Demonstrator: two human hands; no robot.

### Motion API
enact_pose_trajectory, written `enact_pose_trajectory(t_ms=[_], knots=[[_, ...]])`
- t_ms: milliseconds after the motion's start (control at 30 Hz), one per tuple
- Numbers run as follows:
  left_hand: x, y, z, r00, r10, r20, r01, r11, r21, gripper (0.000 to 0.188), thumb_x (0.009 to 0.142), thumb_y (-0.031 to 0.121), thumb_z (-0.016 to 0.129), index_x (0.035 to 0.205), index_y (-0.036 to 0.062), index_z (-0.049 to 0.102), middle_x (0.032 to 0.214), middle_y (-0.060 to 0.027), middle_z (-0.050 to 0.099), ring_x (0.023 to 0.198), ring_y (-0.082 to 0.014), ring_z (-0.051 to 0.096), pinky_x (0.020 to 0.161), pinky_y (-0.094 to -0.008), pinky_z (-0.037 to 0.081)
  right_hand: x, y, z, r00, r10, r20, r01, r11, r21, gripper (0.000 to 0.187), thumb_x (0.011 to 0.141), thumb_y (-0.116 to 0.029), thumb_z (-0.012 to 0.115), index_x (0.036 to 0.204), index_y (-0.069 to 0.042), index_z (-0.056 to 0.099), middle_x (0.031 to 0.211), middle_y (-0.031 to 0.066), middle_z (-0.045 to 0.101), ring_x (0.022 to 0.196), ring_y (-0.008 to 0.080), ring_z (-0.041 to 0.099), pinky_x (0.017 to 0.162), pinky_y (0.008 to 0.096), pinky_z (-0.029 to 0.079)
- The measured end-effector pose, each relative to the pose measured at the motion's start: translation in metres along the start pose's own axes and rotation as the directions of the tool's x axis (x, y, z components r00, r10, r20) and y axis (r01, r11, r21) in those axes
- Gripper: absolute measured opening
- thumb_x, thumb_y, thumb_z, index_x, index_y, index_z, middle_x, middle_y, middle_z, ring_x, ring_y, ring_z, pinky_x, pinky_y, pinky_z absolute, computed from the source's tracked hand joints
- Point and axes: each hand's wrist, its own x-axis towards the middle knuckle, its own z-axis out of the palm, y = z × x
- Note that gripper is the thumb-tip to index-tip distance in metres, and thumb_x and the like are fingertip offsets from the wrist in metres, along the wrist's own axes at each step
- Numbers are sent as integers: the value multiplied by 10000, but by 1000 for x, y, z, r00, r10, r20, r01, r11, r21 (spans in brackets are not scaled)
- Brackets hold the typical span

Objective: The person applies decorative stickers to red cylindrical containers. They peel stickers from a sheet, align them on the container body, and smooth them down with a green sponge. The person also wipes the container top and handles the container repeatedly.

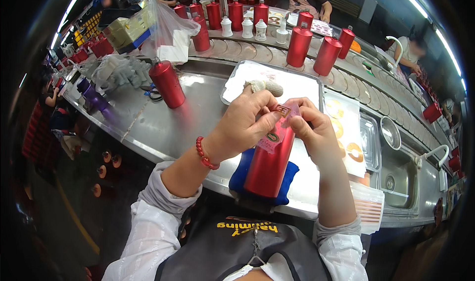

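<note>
Looks half-done tbh: left hand and right hand fingertips pinch pink decal film, not smoothed onto red bottle yet.

The bottle nearest you was a glossy metallic red, and the film at its top was translucent pink, with a green oval edged in gold. Beneath lay a deep blue cloth. Your bracelet was bright red, your sleeves were white with a faint pattern, your cuffs grey, and your apron dark grey with yellow lettering. To the left, the flask was purple; the table was silvery. To the right, the white sheet bore gold-orange rings. Far from you, small white jars stood among red bottles.
</note>
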Motion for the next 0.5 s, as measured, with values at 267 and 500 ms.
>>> enact_pose_trajectory(t_ms=[267, 500], knots=[[-16, -2, 7, 991, -90, 98, 89, 996, 17, 49, 980, 43, 604, 1006, 3, 602, 882, -17, 643, 763, -43, 613, 653, -203, 486, -5, -10, 2, 984, -85, -157, 85, 996, -7, 93, 902, -70, 731, 930, -11, 664, 1199, 45, 560, 874, 50, 514, 736, 198, 421], [-8, 12, 18, 965, 251, -71, -213, 916, 339, 228, 909, 187, 688, 1023, 16, 590, 1128, -212, 595, 1134, -323, 540, 980, -420, 415, -9, -24, 1, 971, -187, -145, 139, 946, -293, 103, 878, 23, 699, 962, -20, 657, 1234, 85, 563, 1119, 151, 549, 909, 273, 460]])
